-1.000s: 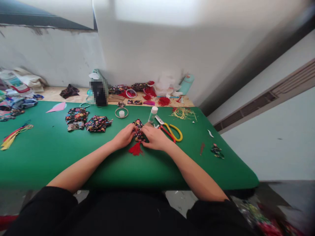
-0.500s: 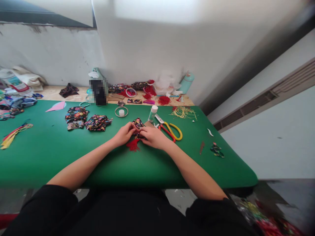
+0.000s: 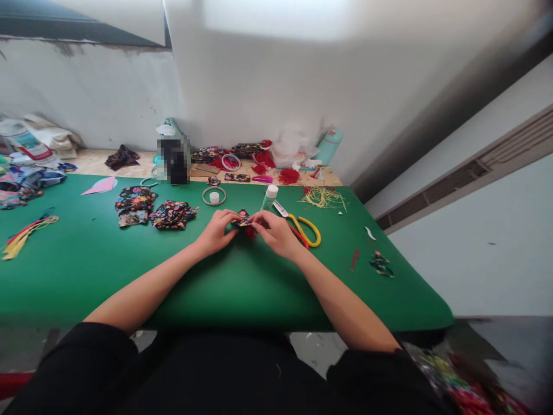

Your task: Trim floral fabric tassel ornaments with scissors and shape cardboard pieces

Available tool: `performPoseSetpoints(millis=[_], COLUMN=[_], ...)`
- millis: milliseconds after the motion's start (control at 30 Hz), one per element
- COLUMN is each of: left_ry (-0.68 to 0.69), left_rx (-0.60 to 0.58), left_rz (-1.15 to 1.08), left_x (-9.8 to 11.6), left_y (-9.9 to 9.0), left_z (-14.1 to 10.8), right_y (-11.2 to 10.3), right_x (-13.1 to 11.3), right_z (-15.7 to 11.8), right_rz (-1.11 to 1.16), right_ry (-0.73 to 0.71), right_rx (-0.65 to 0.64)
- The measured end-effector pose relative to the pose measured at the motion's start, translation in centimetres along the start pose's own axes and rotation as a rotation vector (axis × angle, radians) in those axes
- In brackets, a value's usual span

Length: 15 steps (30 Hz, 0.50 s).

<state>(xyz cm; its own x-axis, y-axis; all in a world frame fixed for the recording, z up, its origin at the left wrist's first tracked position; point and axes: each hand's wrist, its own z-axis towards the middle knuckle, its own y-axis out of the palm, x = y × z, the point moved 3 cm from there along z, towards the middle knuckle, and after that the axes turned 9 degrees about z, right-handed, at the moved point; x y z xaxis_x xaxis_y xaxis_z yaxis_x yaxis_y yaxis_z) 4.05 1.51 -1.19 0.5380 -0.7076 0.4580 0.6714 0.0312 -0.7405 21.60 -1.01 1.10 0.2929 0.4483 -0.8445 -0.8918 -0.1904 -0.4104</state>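
Observation:
Between my hands is a small piece of black floral fabric (image 3: pixel 243 218), with a red tassel (image 3: pixel 250 231) partly showing below it. My left hand (image 3: pixel 218 231) pinches the fabric's left side. On the other side, my right hand (image 3: pixel 274 230) grips its right edge between thumb and fingers. Just behind my right hand stands a white-capped green glue bottle (image 3: pixel 268 199). Scissors with one yellow and one red handle (image 3: pixel 311 230) lie to the right, partly covered by that hand.
Stacks of floral fabric (image 3: pixel 173 215) lie left of my hands, near a grey ring (image 3: pixel 214 196) around a white cap (image 3: pixel 214 197). Yellow cords (image 3: pixel 324 197) and fabric scraps (image 3: pixel 381 264) are to the right. Red tassels (image 3: pixel 288 176) and a turquoise bottle (image 3: pixel 329 145) sit along the wall.
My hands have turned the floral fabric, and the red tassel that hung out toward me is now mostly tucked beneath it. My right hand has shifted slightly right.

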Motion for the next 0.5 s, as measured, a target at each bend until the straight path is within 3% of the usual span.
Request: performPoseSetpoints(millis=[133,300,500], left_ry=[-0.048,-0.295,-0.485], left_rx=[0.040,-0.036,-0.095], left_rz=[-0.054,-0.337,-0.628], left_x=[0.0,0.4,1.1], left_y=[-0.4,-0.3,0.3], left_z=[0.2,0.0,-0.4], right_y=[-0.2,-0.3,1.2], right_x=[0.2,1.0,1.6], right_z=[0.0,0.3,0.3], right_rz=[0.389,0.598,0.601], right_ry=[0.093,0.130,0.230], right_rx=[0.090,0.220,0.099])
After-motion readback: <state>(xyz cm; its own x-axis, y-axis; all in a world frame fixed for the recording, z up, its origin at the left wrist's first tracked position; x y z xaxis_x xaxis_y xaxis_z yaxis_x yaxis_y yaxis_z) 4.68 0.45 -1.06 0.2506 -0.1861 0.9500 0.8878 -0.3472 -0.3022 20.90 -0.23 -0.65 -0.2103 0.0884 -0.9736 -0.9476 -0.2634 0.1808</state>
